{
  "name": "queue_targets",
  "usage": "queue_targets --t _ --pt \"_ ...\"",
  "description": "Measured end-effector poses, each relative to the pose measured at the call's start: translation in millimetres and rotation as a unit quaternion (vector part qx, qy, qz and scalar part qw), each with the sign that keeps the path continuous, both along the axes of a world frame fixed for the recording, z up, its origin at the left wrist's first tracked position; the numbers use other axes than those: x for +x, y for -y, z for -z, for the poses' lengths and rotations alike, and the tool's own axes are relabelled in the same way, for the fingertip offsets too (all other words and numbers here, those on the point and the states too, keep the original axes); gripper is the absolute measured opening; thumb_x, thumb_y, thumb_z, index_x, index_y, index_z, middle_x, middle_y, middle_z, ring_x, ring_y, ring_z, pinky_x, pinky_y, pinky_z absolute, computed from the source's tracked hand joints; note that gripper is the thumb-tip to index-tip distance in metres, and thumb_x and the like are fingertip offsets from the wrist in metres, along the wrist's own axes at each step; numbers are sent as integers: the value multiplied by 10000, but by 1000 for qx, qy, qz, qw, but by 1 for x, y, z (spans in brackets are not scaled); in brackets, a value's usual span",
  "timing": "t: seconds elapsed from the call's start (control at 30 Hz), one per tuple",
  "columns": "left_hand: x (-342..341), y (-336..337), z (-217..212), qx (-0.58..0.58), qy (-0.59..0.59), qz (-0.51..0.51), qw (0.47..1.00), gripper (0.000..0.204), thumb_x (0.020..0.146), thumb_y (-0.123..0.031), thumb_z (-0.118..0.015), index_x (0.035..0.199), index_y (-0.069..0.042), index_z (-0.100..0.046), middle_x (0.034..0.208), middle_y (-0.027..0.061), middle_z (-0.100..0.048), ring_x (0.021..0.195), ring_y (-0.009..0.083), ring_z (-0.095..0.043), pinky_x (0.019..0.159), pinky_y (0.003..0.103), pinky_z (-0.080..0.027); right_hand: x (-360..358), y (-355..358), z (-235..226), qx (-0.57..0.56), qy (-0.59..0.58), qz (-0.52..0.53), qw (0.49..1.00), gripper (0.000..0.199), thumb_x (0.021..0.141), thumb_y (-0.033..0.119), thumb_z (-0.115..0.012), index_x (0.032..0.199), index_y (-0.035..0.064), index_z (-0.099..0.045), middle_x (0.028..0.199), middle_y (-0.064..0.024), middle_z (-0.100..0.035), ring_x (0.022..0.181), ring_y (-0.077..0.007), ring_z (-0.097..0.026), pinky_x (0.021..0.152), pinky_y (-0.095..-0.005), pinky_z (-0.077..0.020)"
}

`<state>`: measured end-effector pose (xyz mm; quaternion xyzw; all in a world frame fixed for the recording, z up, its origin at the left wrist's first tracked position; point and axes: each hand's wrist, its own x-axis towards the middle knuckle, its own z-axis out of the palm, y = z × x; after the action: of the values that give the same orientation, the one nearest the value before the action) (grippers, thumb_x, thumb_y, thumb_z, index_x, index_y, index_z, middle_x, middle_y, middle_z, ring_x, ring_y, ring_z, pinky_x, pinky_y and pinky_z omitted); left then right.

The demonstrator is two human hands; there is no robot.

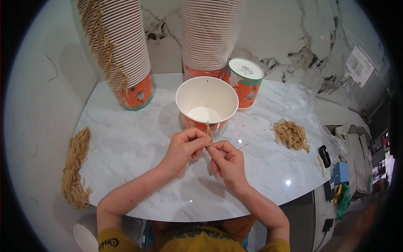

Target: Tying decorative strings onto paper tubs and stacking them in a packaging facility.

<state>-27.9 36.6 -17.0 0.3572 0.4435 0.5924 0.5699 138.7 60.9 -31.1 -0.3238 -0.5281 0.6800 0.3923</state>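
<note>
A paper bucket (207,101), white inside and orange outside, stands open on the marble table in front of me. A tan string (209,128) comes off its near rim and runs down to my fingers. My left hand (184,149) pinches the string between thumb and forefinger, just below the rim. Close beside it, almost touching, my right hand (228,163) has its thumb and forefinger pressed together on the same string. A short loose end shows past the right fingers. The exact crossing of the string between the fingertips is too small to make out.
Tall stacks of buckets stand at the back left (126,54) and back middle (210,38). An upside-down bucket (244,82) is behind the open one. A string bundle (75,168) lies at the left edge, a string pile (291,134) at right, near clear plastic wrap (308,109).
</note>
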Motion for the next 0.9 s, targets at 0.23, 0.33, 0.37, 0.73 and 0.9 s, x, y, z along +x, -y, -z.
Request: queue_targets --t 0.23,0.33,0.37,0.73,0.9 --pt "2 0 -1 5 2 -1 1000 93 919 -118 -714 861 -51 -684 706 -35 -569 622 47 -471 560 228 -345 3 -2 1 20 6 -2 1000 156 1041 168 -607 1007 18 -636 578 30 -541 486 -27 -429 470 -216 -325" --pt "2 1 -1 1 -6 -1 1000 103 919 -126 -716 854 -54 -683 701 -37 -564 625 47 -474 563 226 -348 3 -4 2 21 8 -1 1000 155 1039 166 -612 1012 15 -635 584 30 -546 489 -28 -435 472 -219 -334" --pt "2 1 -1 1 -11 -4 1000 106 919 -130 -715 851 -55 -682 701 -36 -563 626 48 -475 565 227 -349 3 -4 2 21 7 0 1000 155 1039 166 -612 1012 15 -635 584 30 -546 489 -28 -435 472 -219 -334" --pt "-4 -3 -3 -5 -14 -24 1000 126 918 -147 -719 844 -58 -671 698 -35 -558 629 52 -476 570 233 -347 3 -1 -1 30 12 -6 999 121 1028 137 -618 996 20 -632 636 48 -555 547 -22 -474 505 -211 -350" --pt "-3 -4 5 0 -37 -23 999 130 934 -160 -714 862 -62 -668 702 -40 -561 625 44 -476 566 230 -350 2 -2 4 41 16 -7 999 121 1029 139 -617 993 24 -634 637 60 -548 553 -13 -462 507 -209 -346"
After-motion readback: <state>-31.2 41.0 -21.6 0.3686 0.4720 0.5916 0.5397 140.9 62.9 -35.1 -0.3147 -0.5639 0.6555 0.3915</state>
